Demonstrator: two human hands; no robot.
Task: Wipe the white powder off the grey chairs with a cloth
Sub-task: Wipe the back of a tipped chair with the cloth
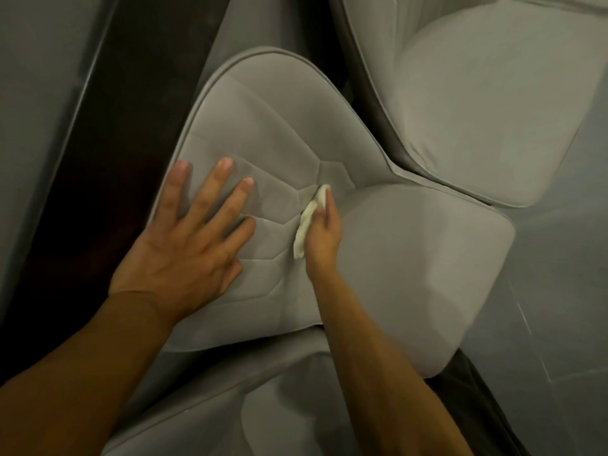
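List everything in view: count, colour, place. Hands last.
chairs: 3, grey; one in the middle, one at upper right, part of one at the bottom edge
cloth: 1, off-white; bunched at the crease between the middle chair's back and seat
dark strip: 1, dark brown; runs diagonally at left, possibly a table edge
floor: grey tiles; right side
white powder: none I can make out
left hand: fingers spread flat on the middle chair's back
right hand: grips the cloth at the crease
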